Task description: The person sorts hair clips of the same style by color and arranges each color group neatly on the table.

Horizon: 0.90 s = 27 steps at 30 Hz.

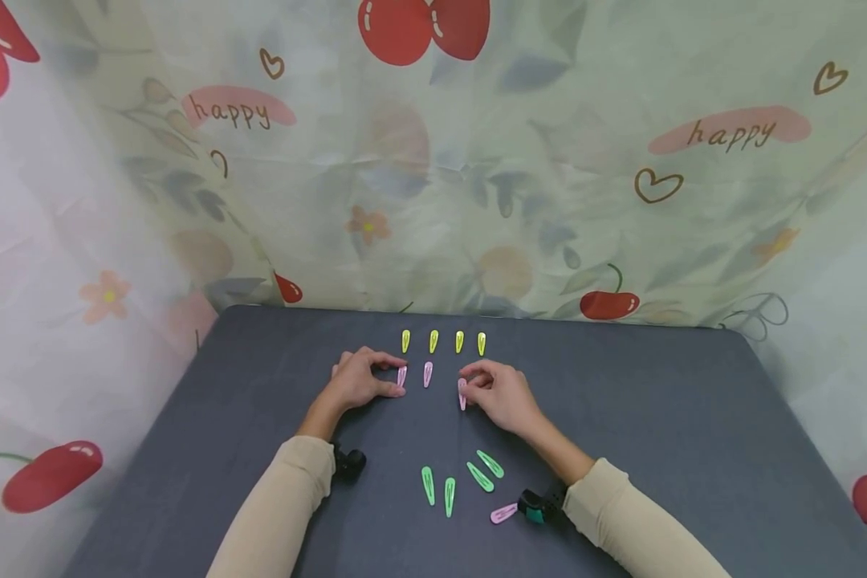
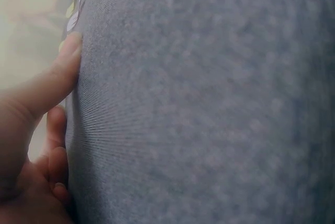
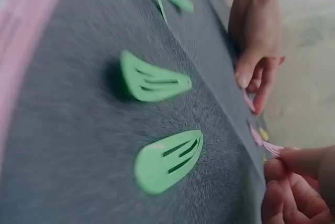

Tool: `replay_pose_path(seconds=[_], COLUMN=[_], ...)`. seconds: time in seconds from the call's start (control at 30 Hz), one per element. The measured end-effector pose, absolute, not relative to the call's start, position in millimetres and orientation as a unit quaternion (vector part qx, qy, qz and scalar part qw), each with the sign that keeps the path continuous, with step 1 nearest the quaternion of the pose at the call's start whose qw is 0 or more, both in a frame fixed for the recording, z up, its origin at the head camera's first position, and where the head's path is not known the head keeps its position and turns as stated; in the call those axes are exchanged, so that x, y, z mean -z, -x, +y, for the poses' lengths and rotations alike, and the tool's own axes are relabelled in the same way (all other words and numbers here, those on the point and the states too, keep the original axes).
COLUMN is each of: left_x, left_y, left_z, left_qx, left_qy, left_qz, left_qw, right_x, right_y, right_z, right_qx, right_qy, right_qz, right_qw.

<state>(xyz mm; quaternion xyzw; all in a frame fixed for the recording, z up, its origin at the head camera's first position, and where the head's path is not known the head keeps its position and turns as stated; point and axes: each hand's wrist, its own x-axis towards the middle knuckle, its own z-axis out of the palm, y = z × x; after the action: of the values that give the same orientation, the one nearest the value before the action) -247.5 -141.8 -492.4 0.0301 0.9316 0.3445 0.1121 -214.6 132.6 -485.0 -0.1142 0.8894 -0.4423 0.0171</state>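
Observation:
My left hand [image 1: 357, 379] has its thumb and index finger at the two ends of a pink snap hair clip [image 1: 401, 376], which lies on the dark table. A second pink clip [image 1: 428, 374] lies just right of it. Farther right, my right hand [image 1: 504, 397] pinches a third pink clip [image 1: 462, 393] between thumb and fingers. In the right wrist view this pink clip [image 3: 273, 148] sticks out from the fingertips. In the left wrist view the thumb [image 2: 70, 51] overlaps the row of clips, and its own clip is hardly visible.
Several yellow clips [image 1: 433, 342] form a row behind the pink ones. Nearer the front lie several green clips [image 1: 449, 497], and another pink clip [image 1: 504, 514] beside the right wrist camera [image 1: 538, 506]. A patterned curtain [image 1: 433, 201] hangs behind the table [image 1: 260, 498].

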Motion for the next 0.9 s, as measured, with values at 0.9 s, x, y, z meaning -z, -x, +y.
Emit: replay_pose_path(seconds=[0.9], left_x=[489.0], left_y=[246.6], left_z=[-139.0], left_qx=[-0.328], left_qy=[-0.015], left_qz=[0.937], left_qw=[0.118], right_x=[502.1], right_y=[250.6], right_z=[105.5], right_qx=[0.342], right_qy=[0.076], right_qz=[0.935], right_qw=[-0.047])
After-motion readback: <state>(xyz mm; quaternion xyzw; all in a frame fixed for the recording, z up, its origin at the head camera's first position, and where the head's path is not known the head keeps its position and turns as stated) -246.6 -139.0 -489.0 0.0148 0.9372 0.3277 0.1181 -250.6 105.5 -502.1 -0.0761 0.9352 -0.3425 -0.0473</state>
